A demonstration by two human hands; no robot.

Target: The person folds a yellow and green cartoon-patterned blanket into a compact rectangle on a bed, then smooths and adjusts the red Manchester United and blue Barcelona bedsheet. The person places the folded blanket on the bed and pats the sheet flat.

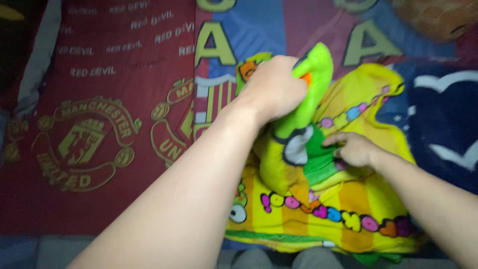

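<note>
A yellow and green cartoon-print cloth point(323, 209) with a band of coloured letters lies bunched on the bed in front of me. My left hand point(274, 87) is shut on a raised bright green fold of this cloth, lifting it near the top middle. My right hand point(356, 149) rests lower on the cloth, its fingers pinching a dark green part beside a white patch. Both forearms reach in from the bottom of the view.
A dark red bedsheet point(99, 124) with gold crests covers the left side. A red and blue striped cover point(259, 30) lies beyond the cloth. A navy blanket with white shapes point(443, 124) is on the right, and an orange plush thing point(435, 17) sits at top right.
</note>
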